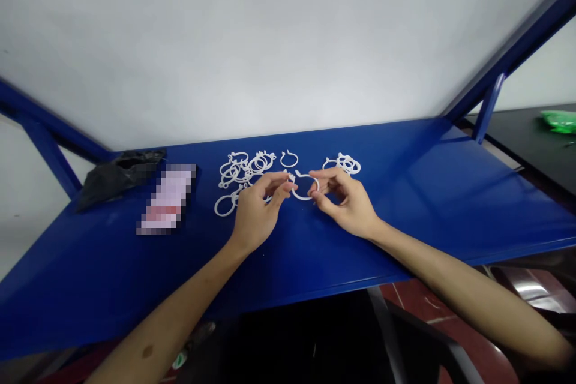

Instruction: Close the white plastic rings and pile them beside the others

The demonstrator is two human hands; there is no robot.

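Observation:
A white plastic curtain ring is held up between my two hands, with a gap at its upper left. My left hand pinches its left end, where a small eyelet seems to sit. On the right side, the thumb and fingers of my right hand close round the ring's curve. Behind my left hand lies a loose pile of similar curtain rings, partly covered by the fingers. One separate open ring rests just beyond the held one. Beyond my right hand is a smaller group of rings.
The blue table has a pale wall behind it and blue frame bars at both sides. A black plastic bag and a blurred-out pinkish rectangular item lie at the left. A green bag rests on a dark surface at far right.

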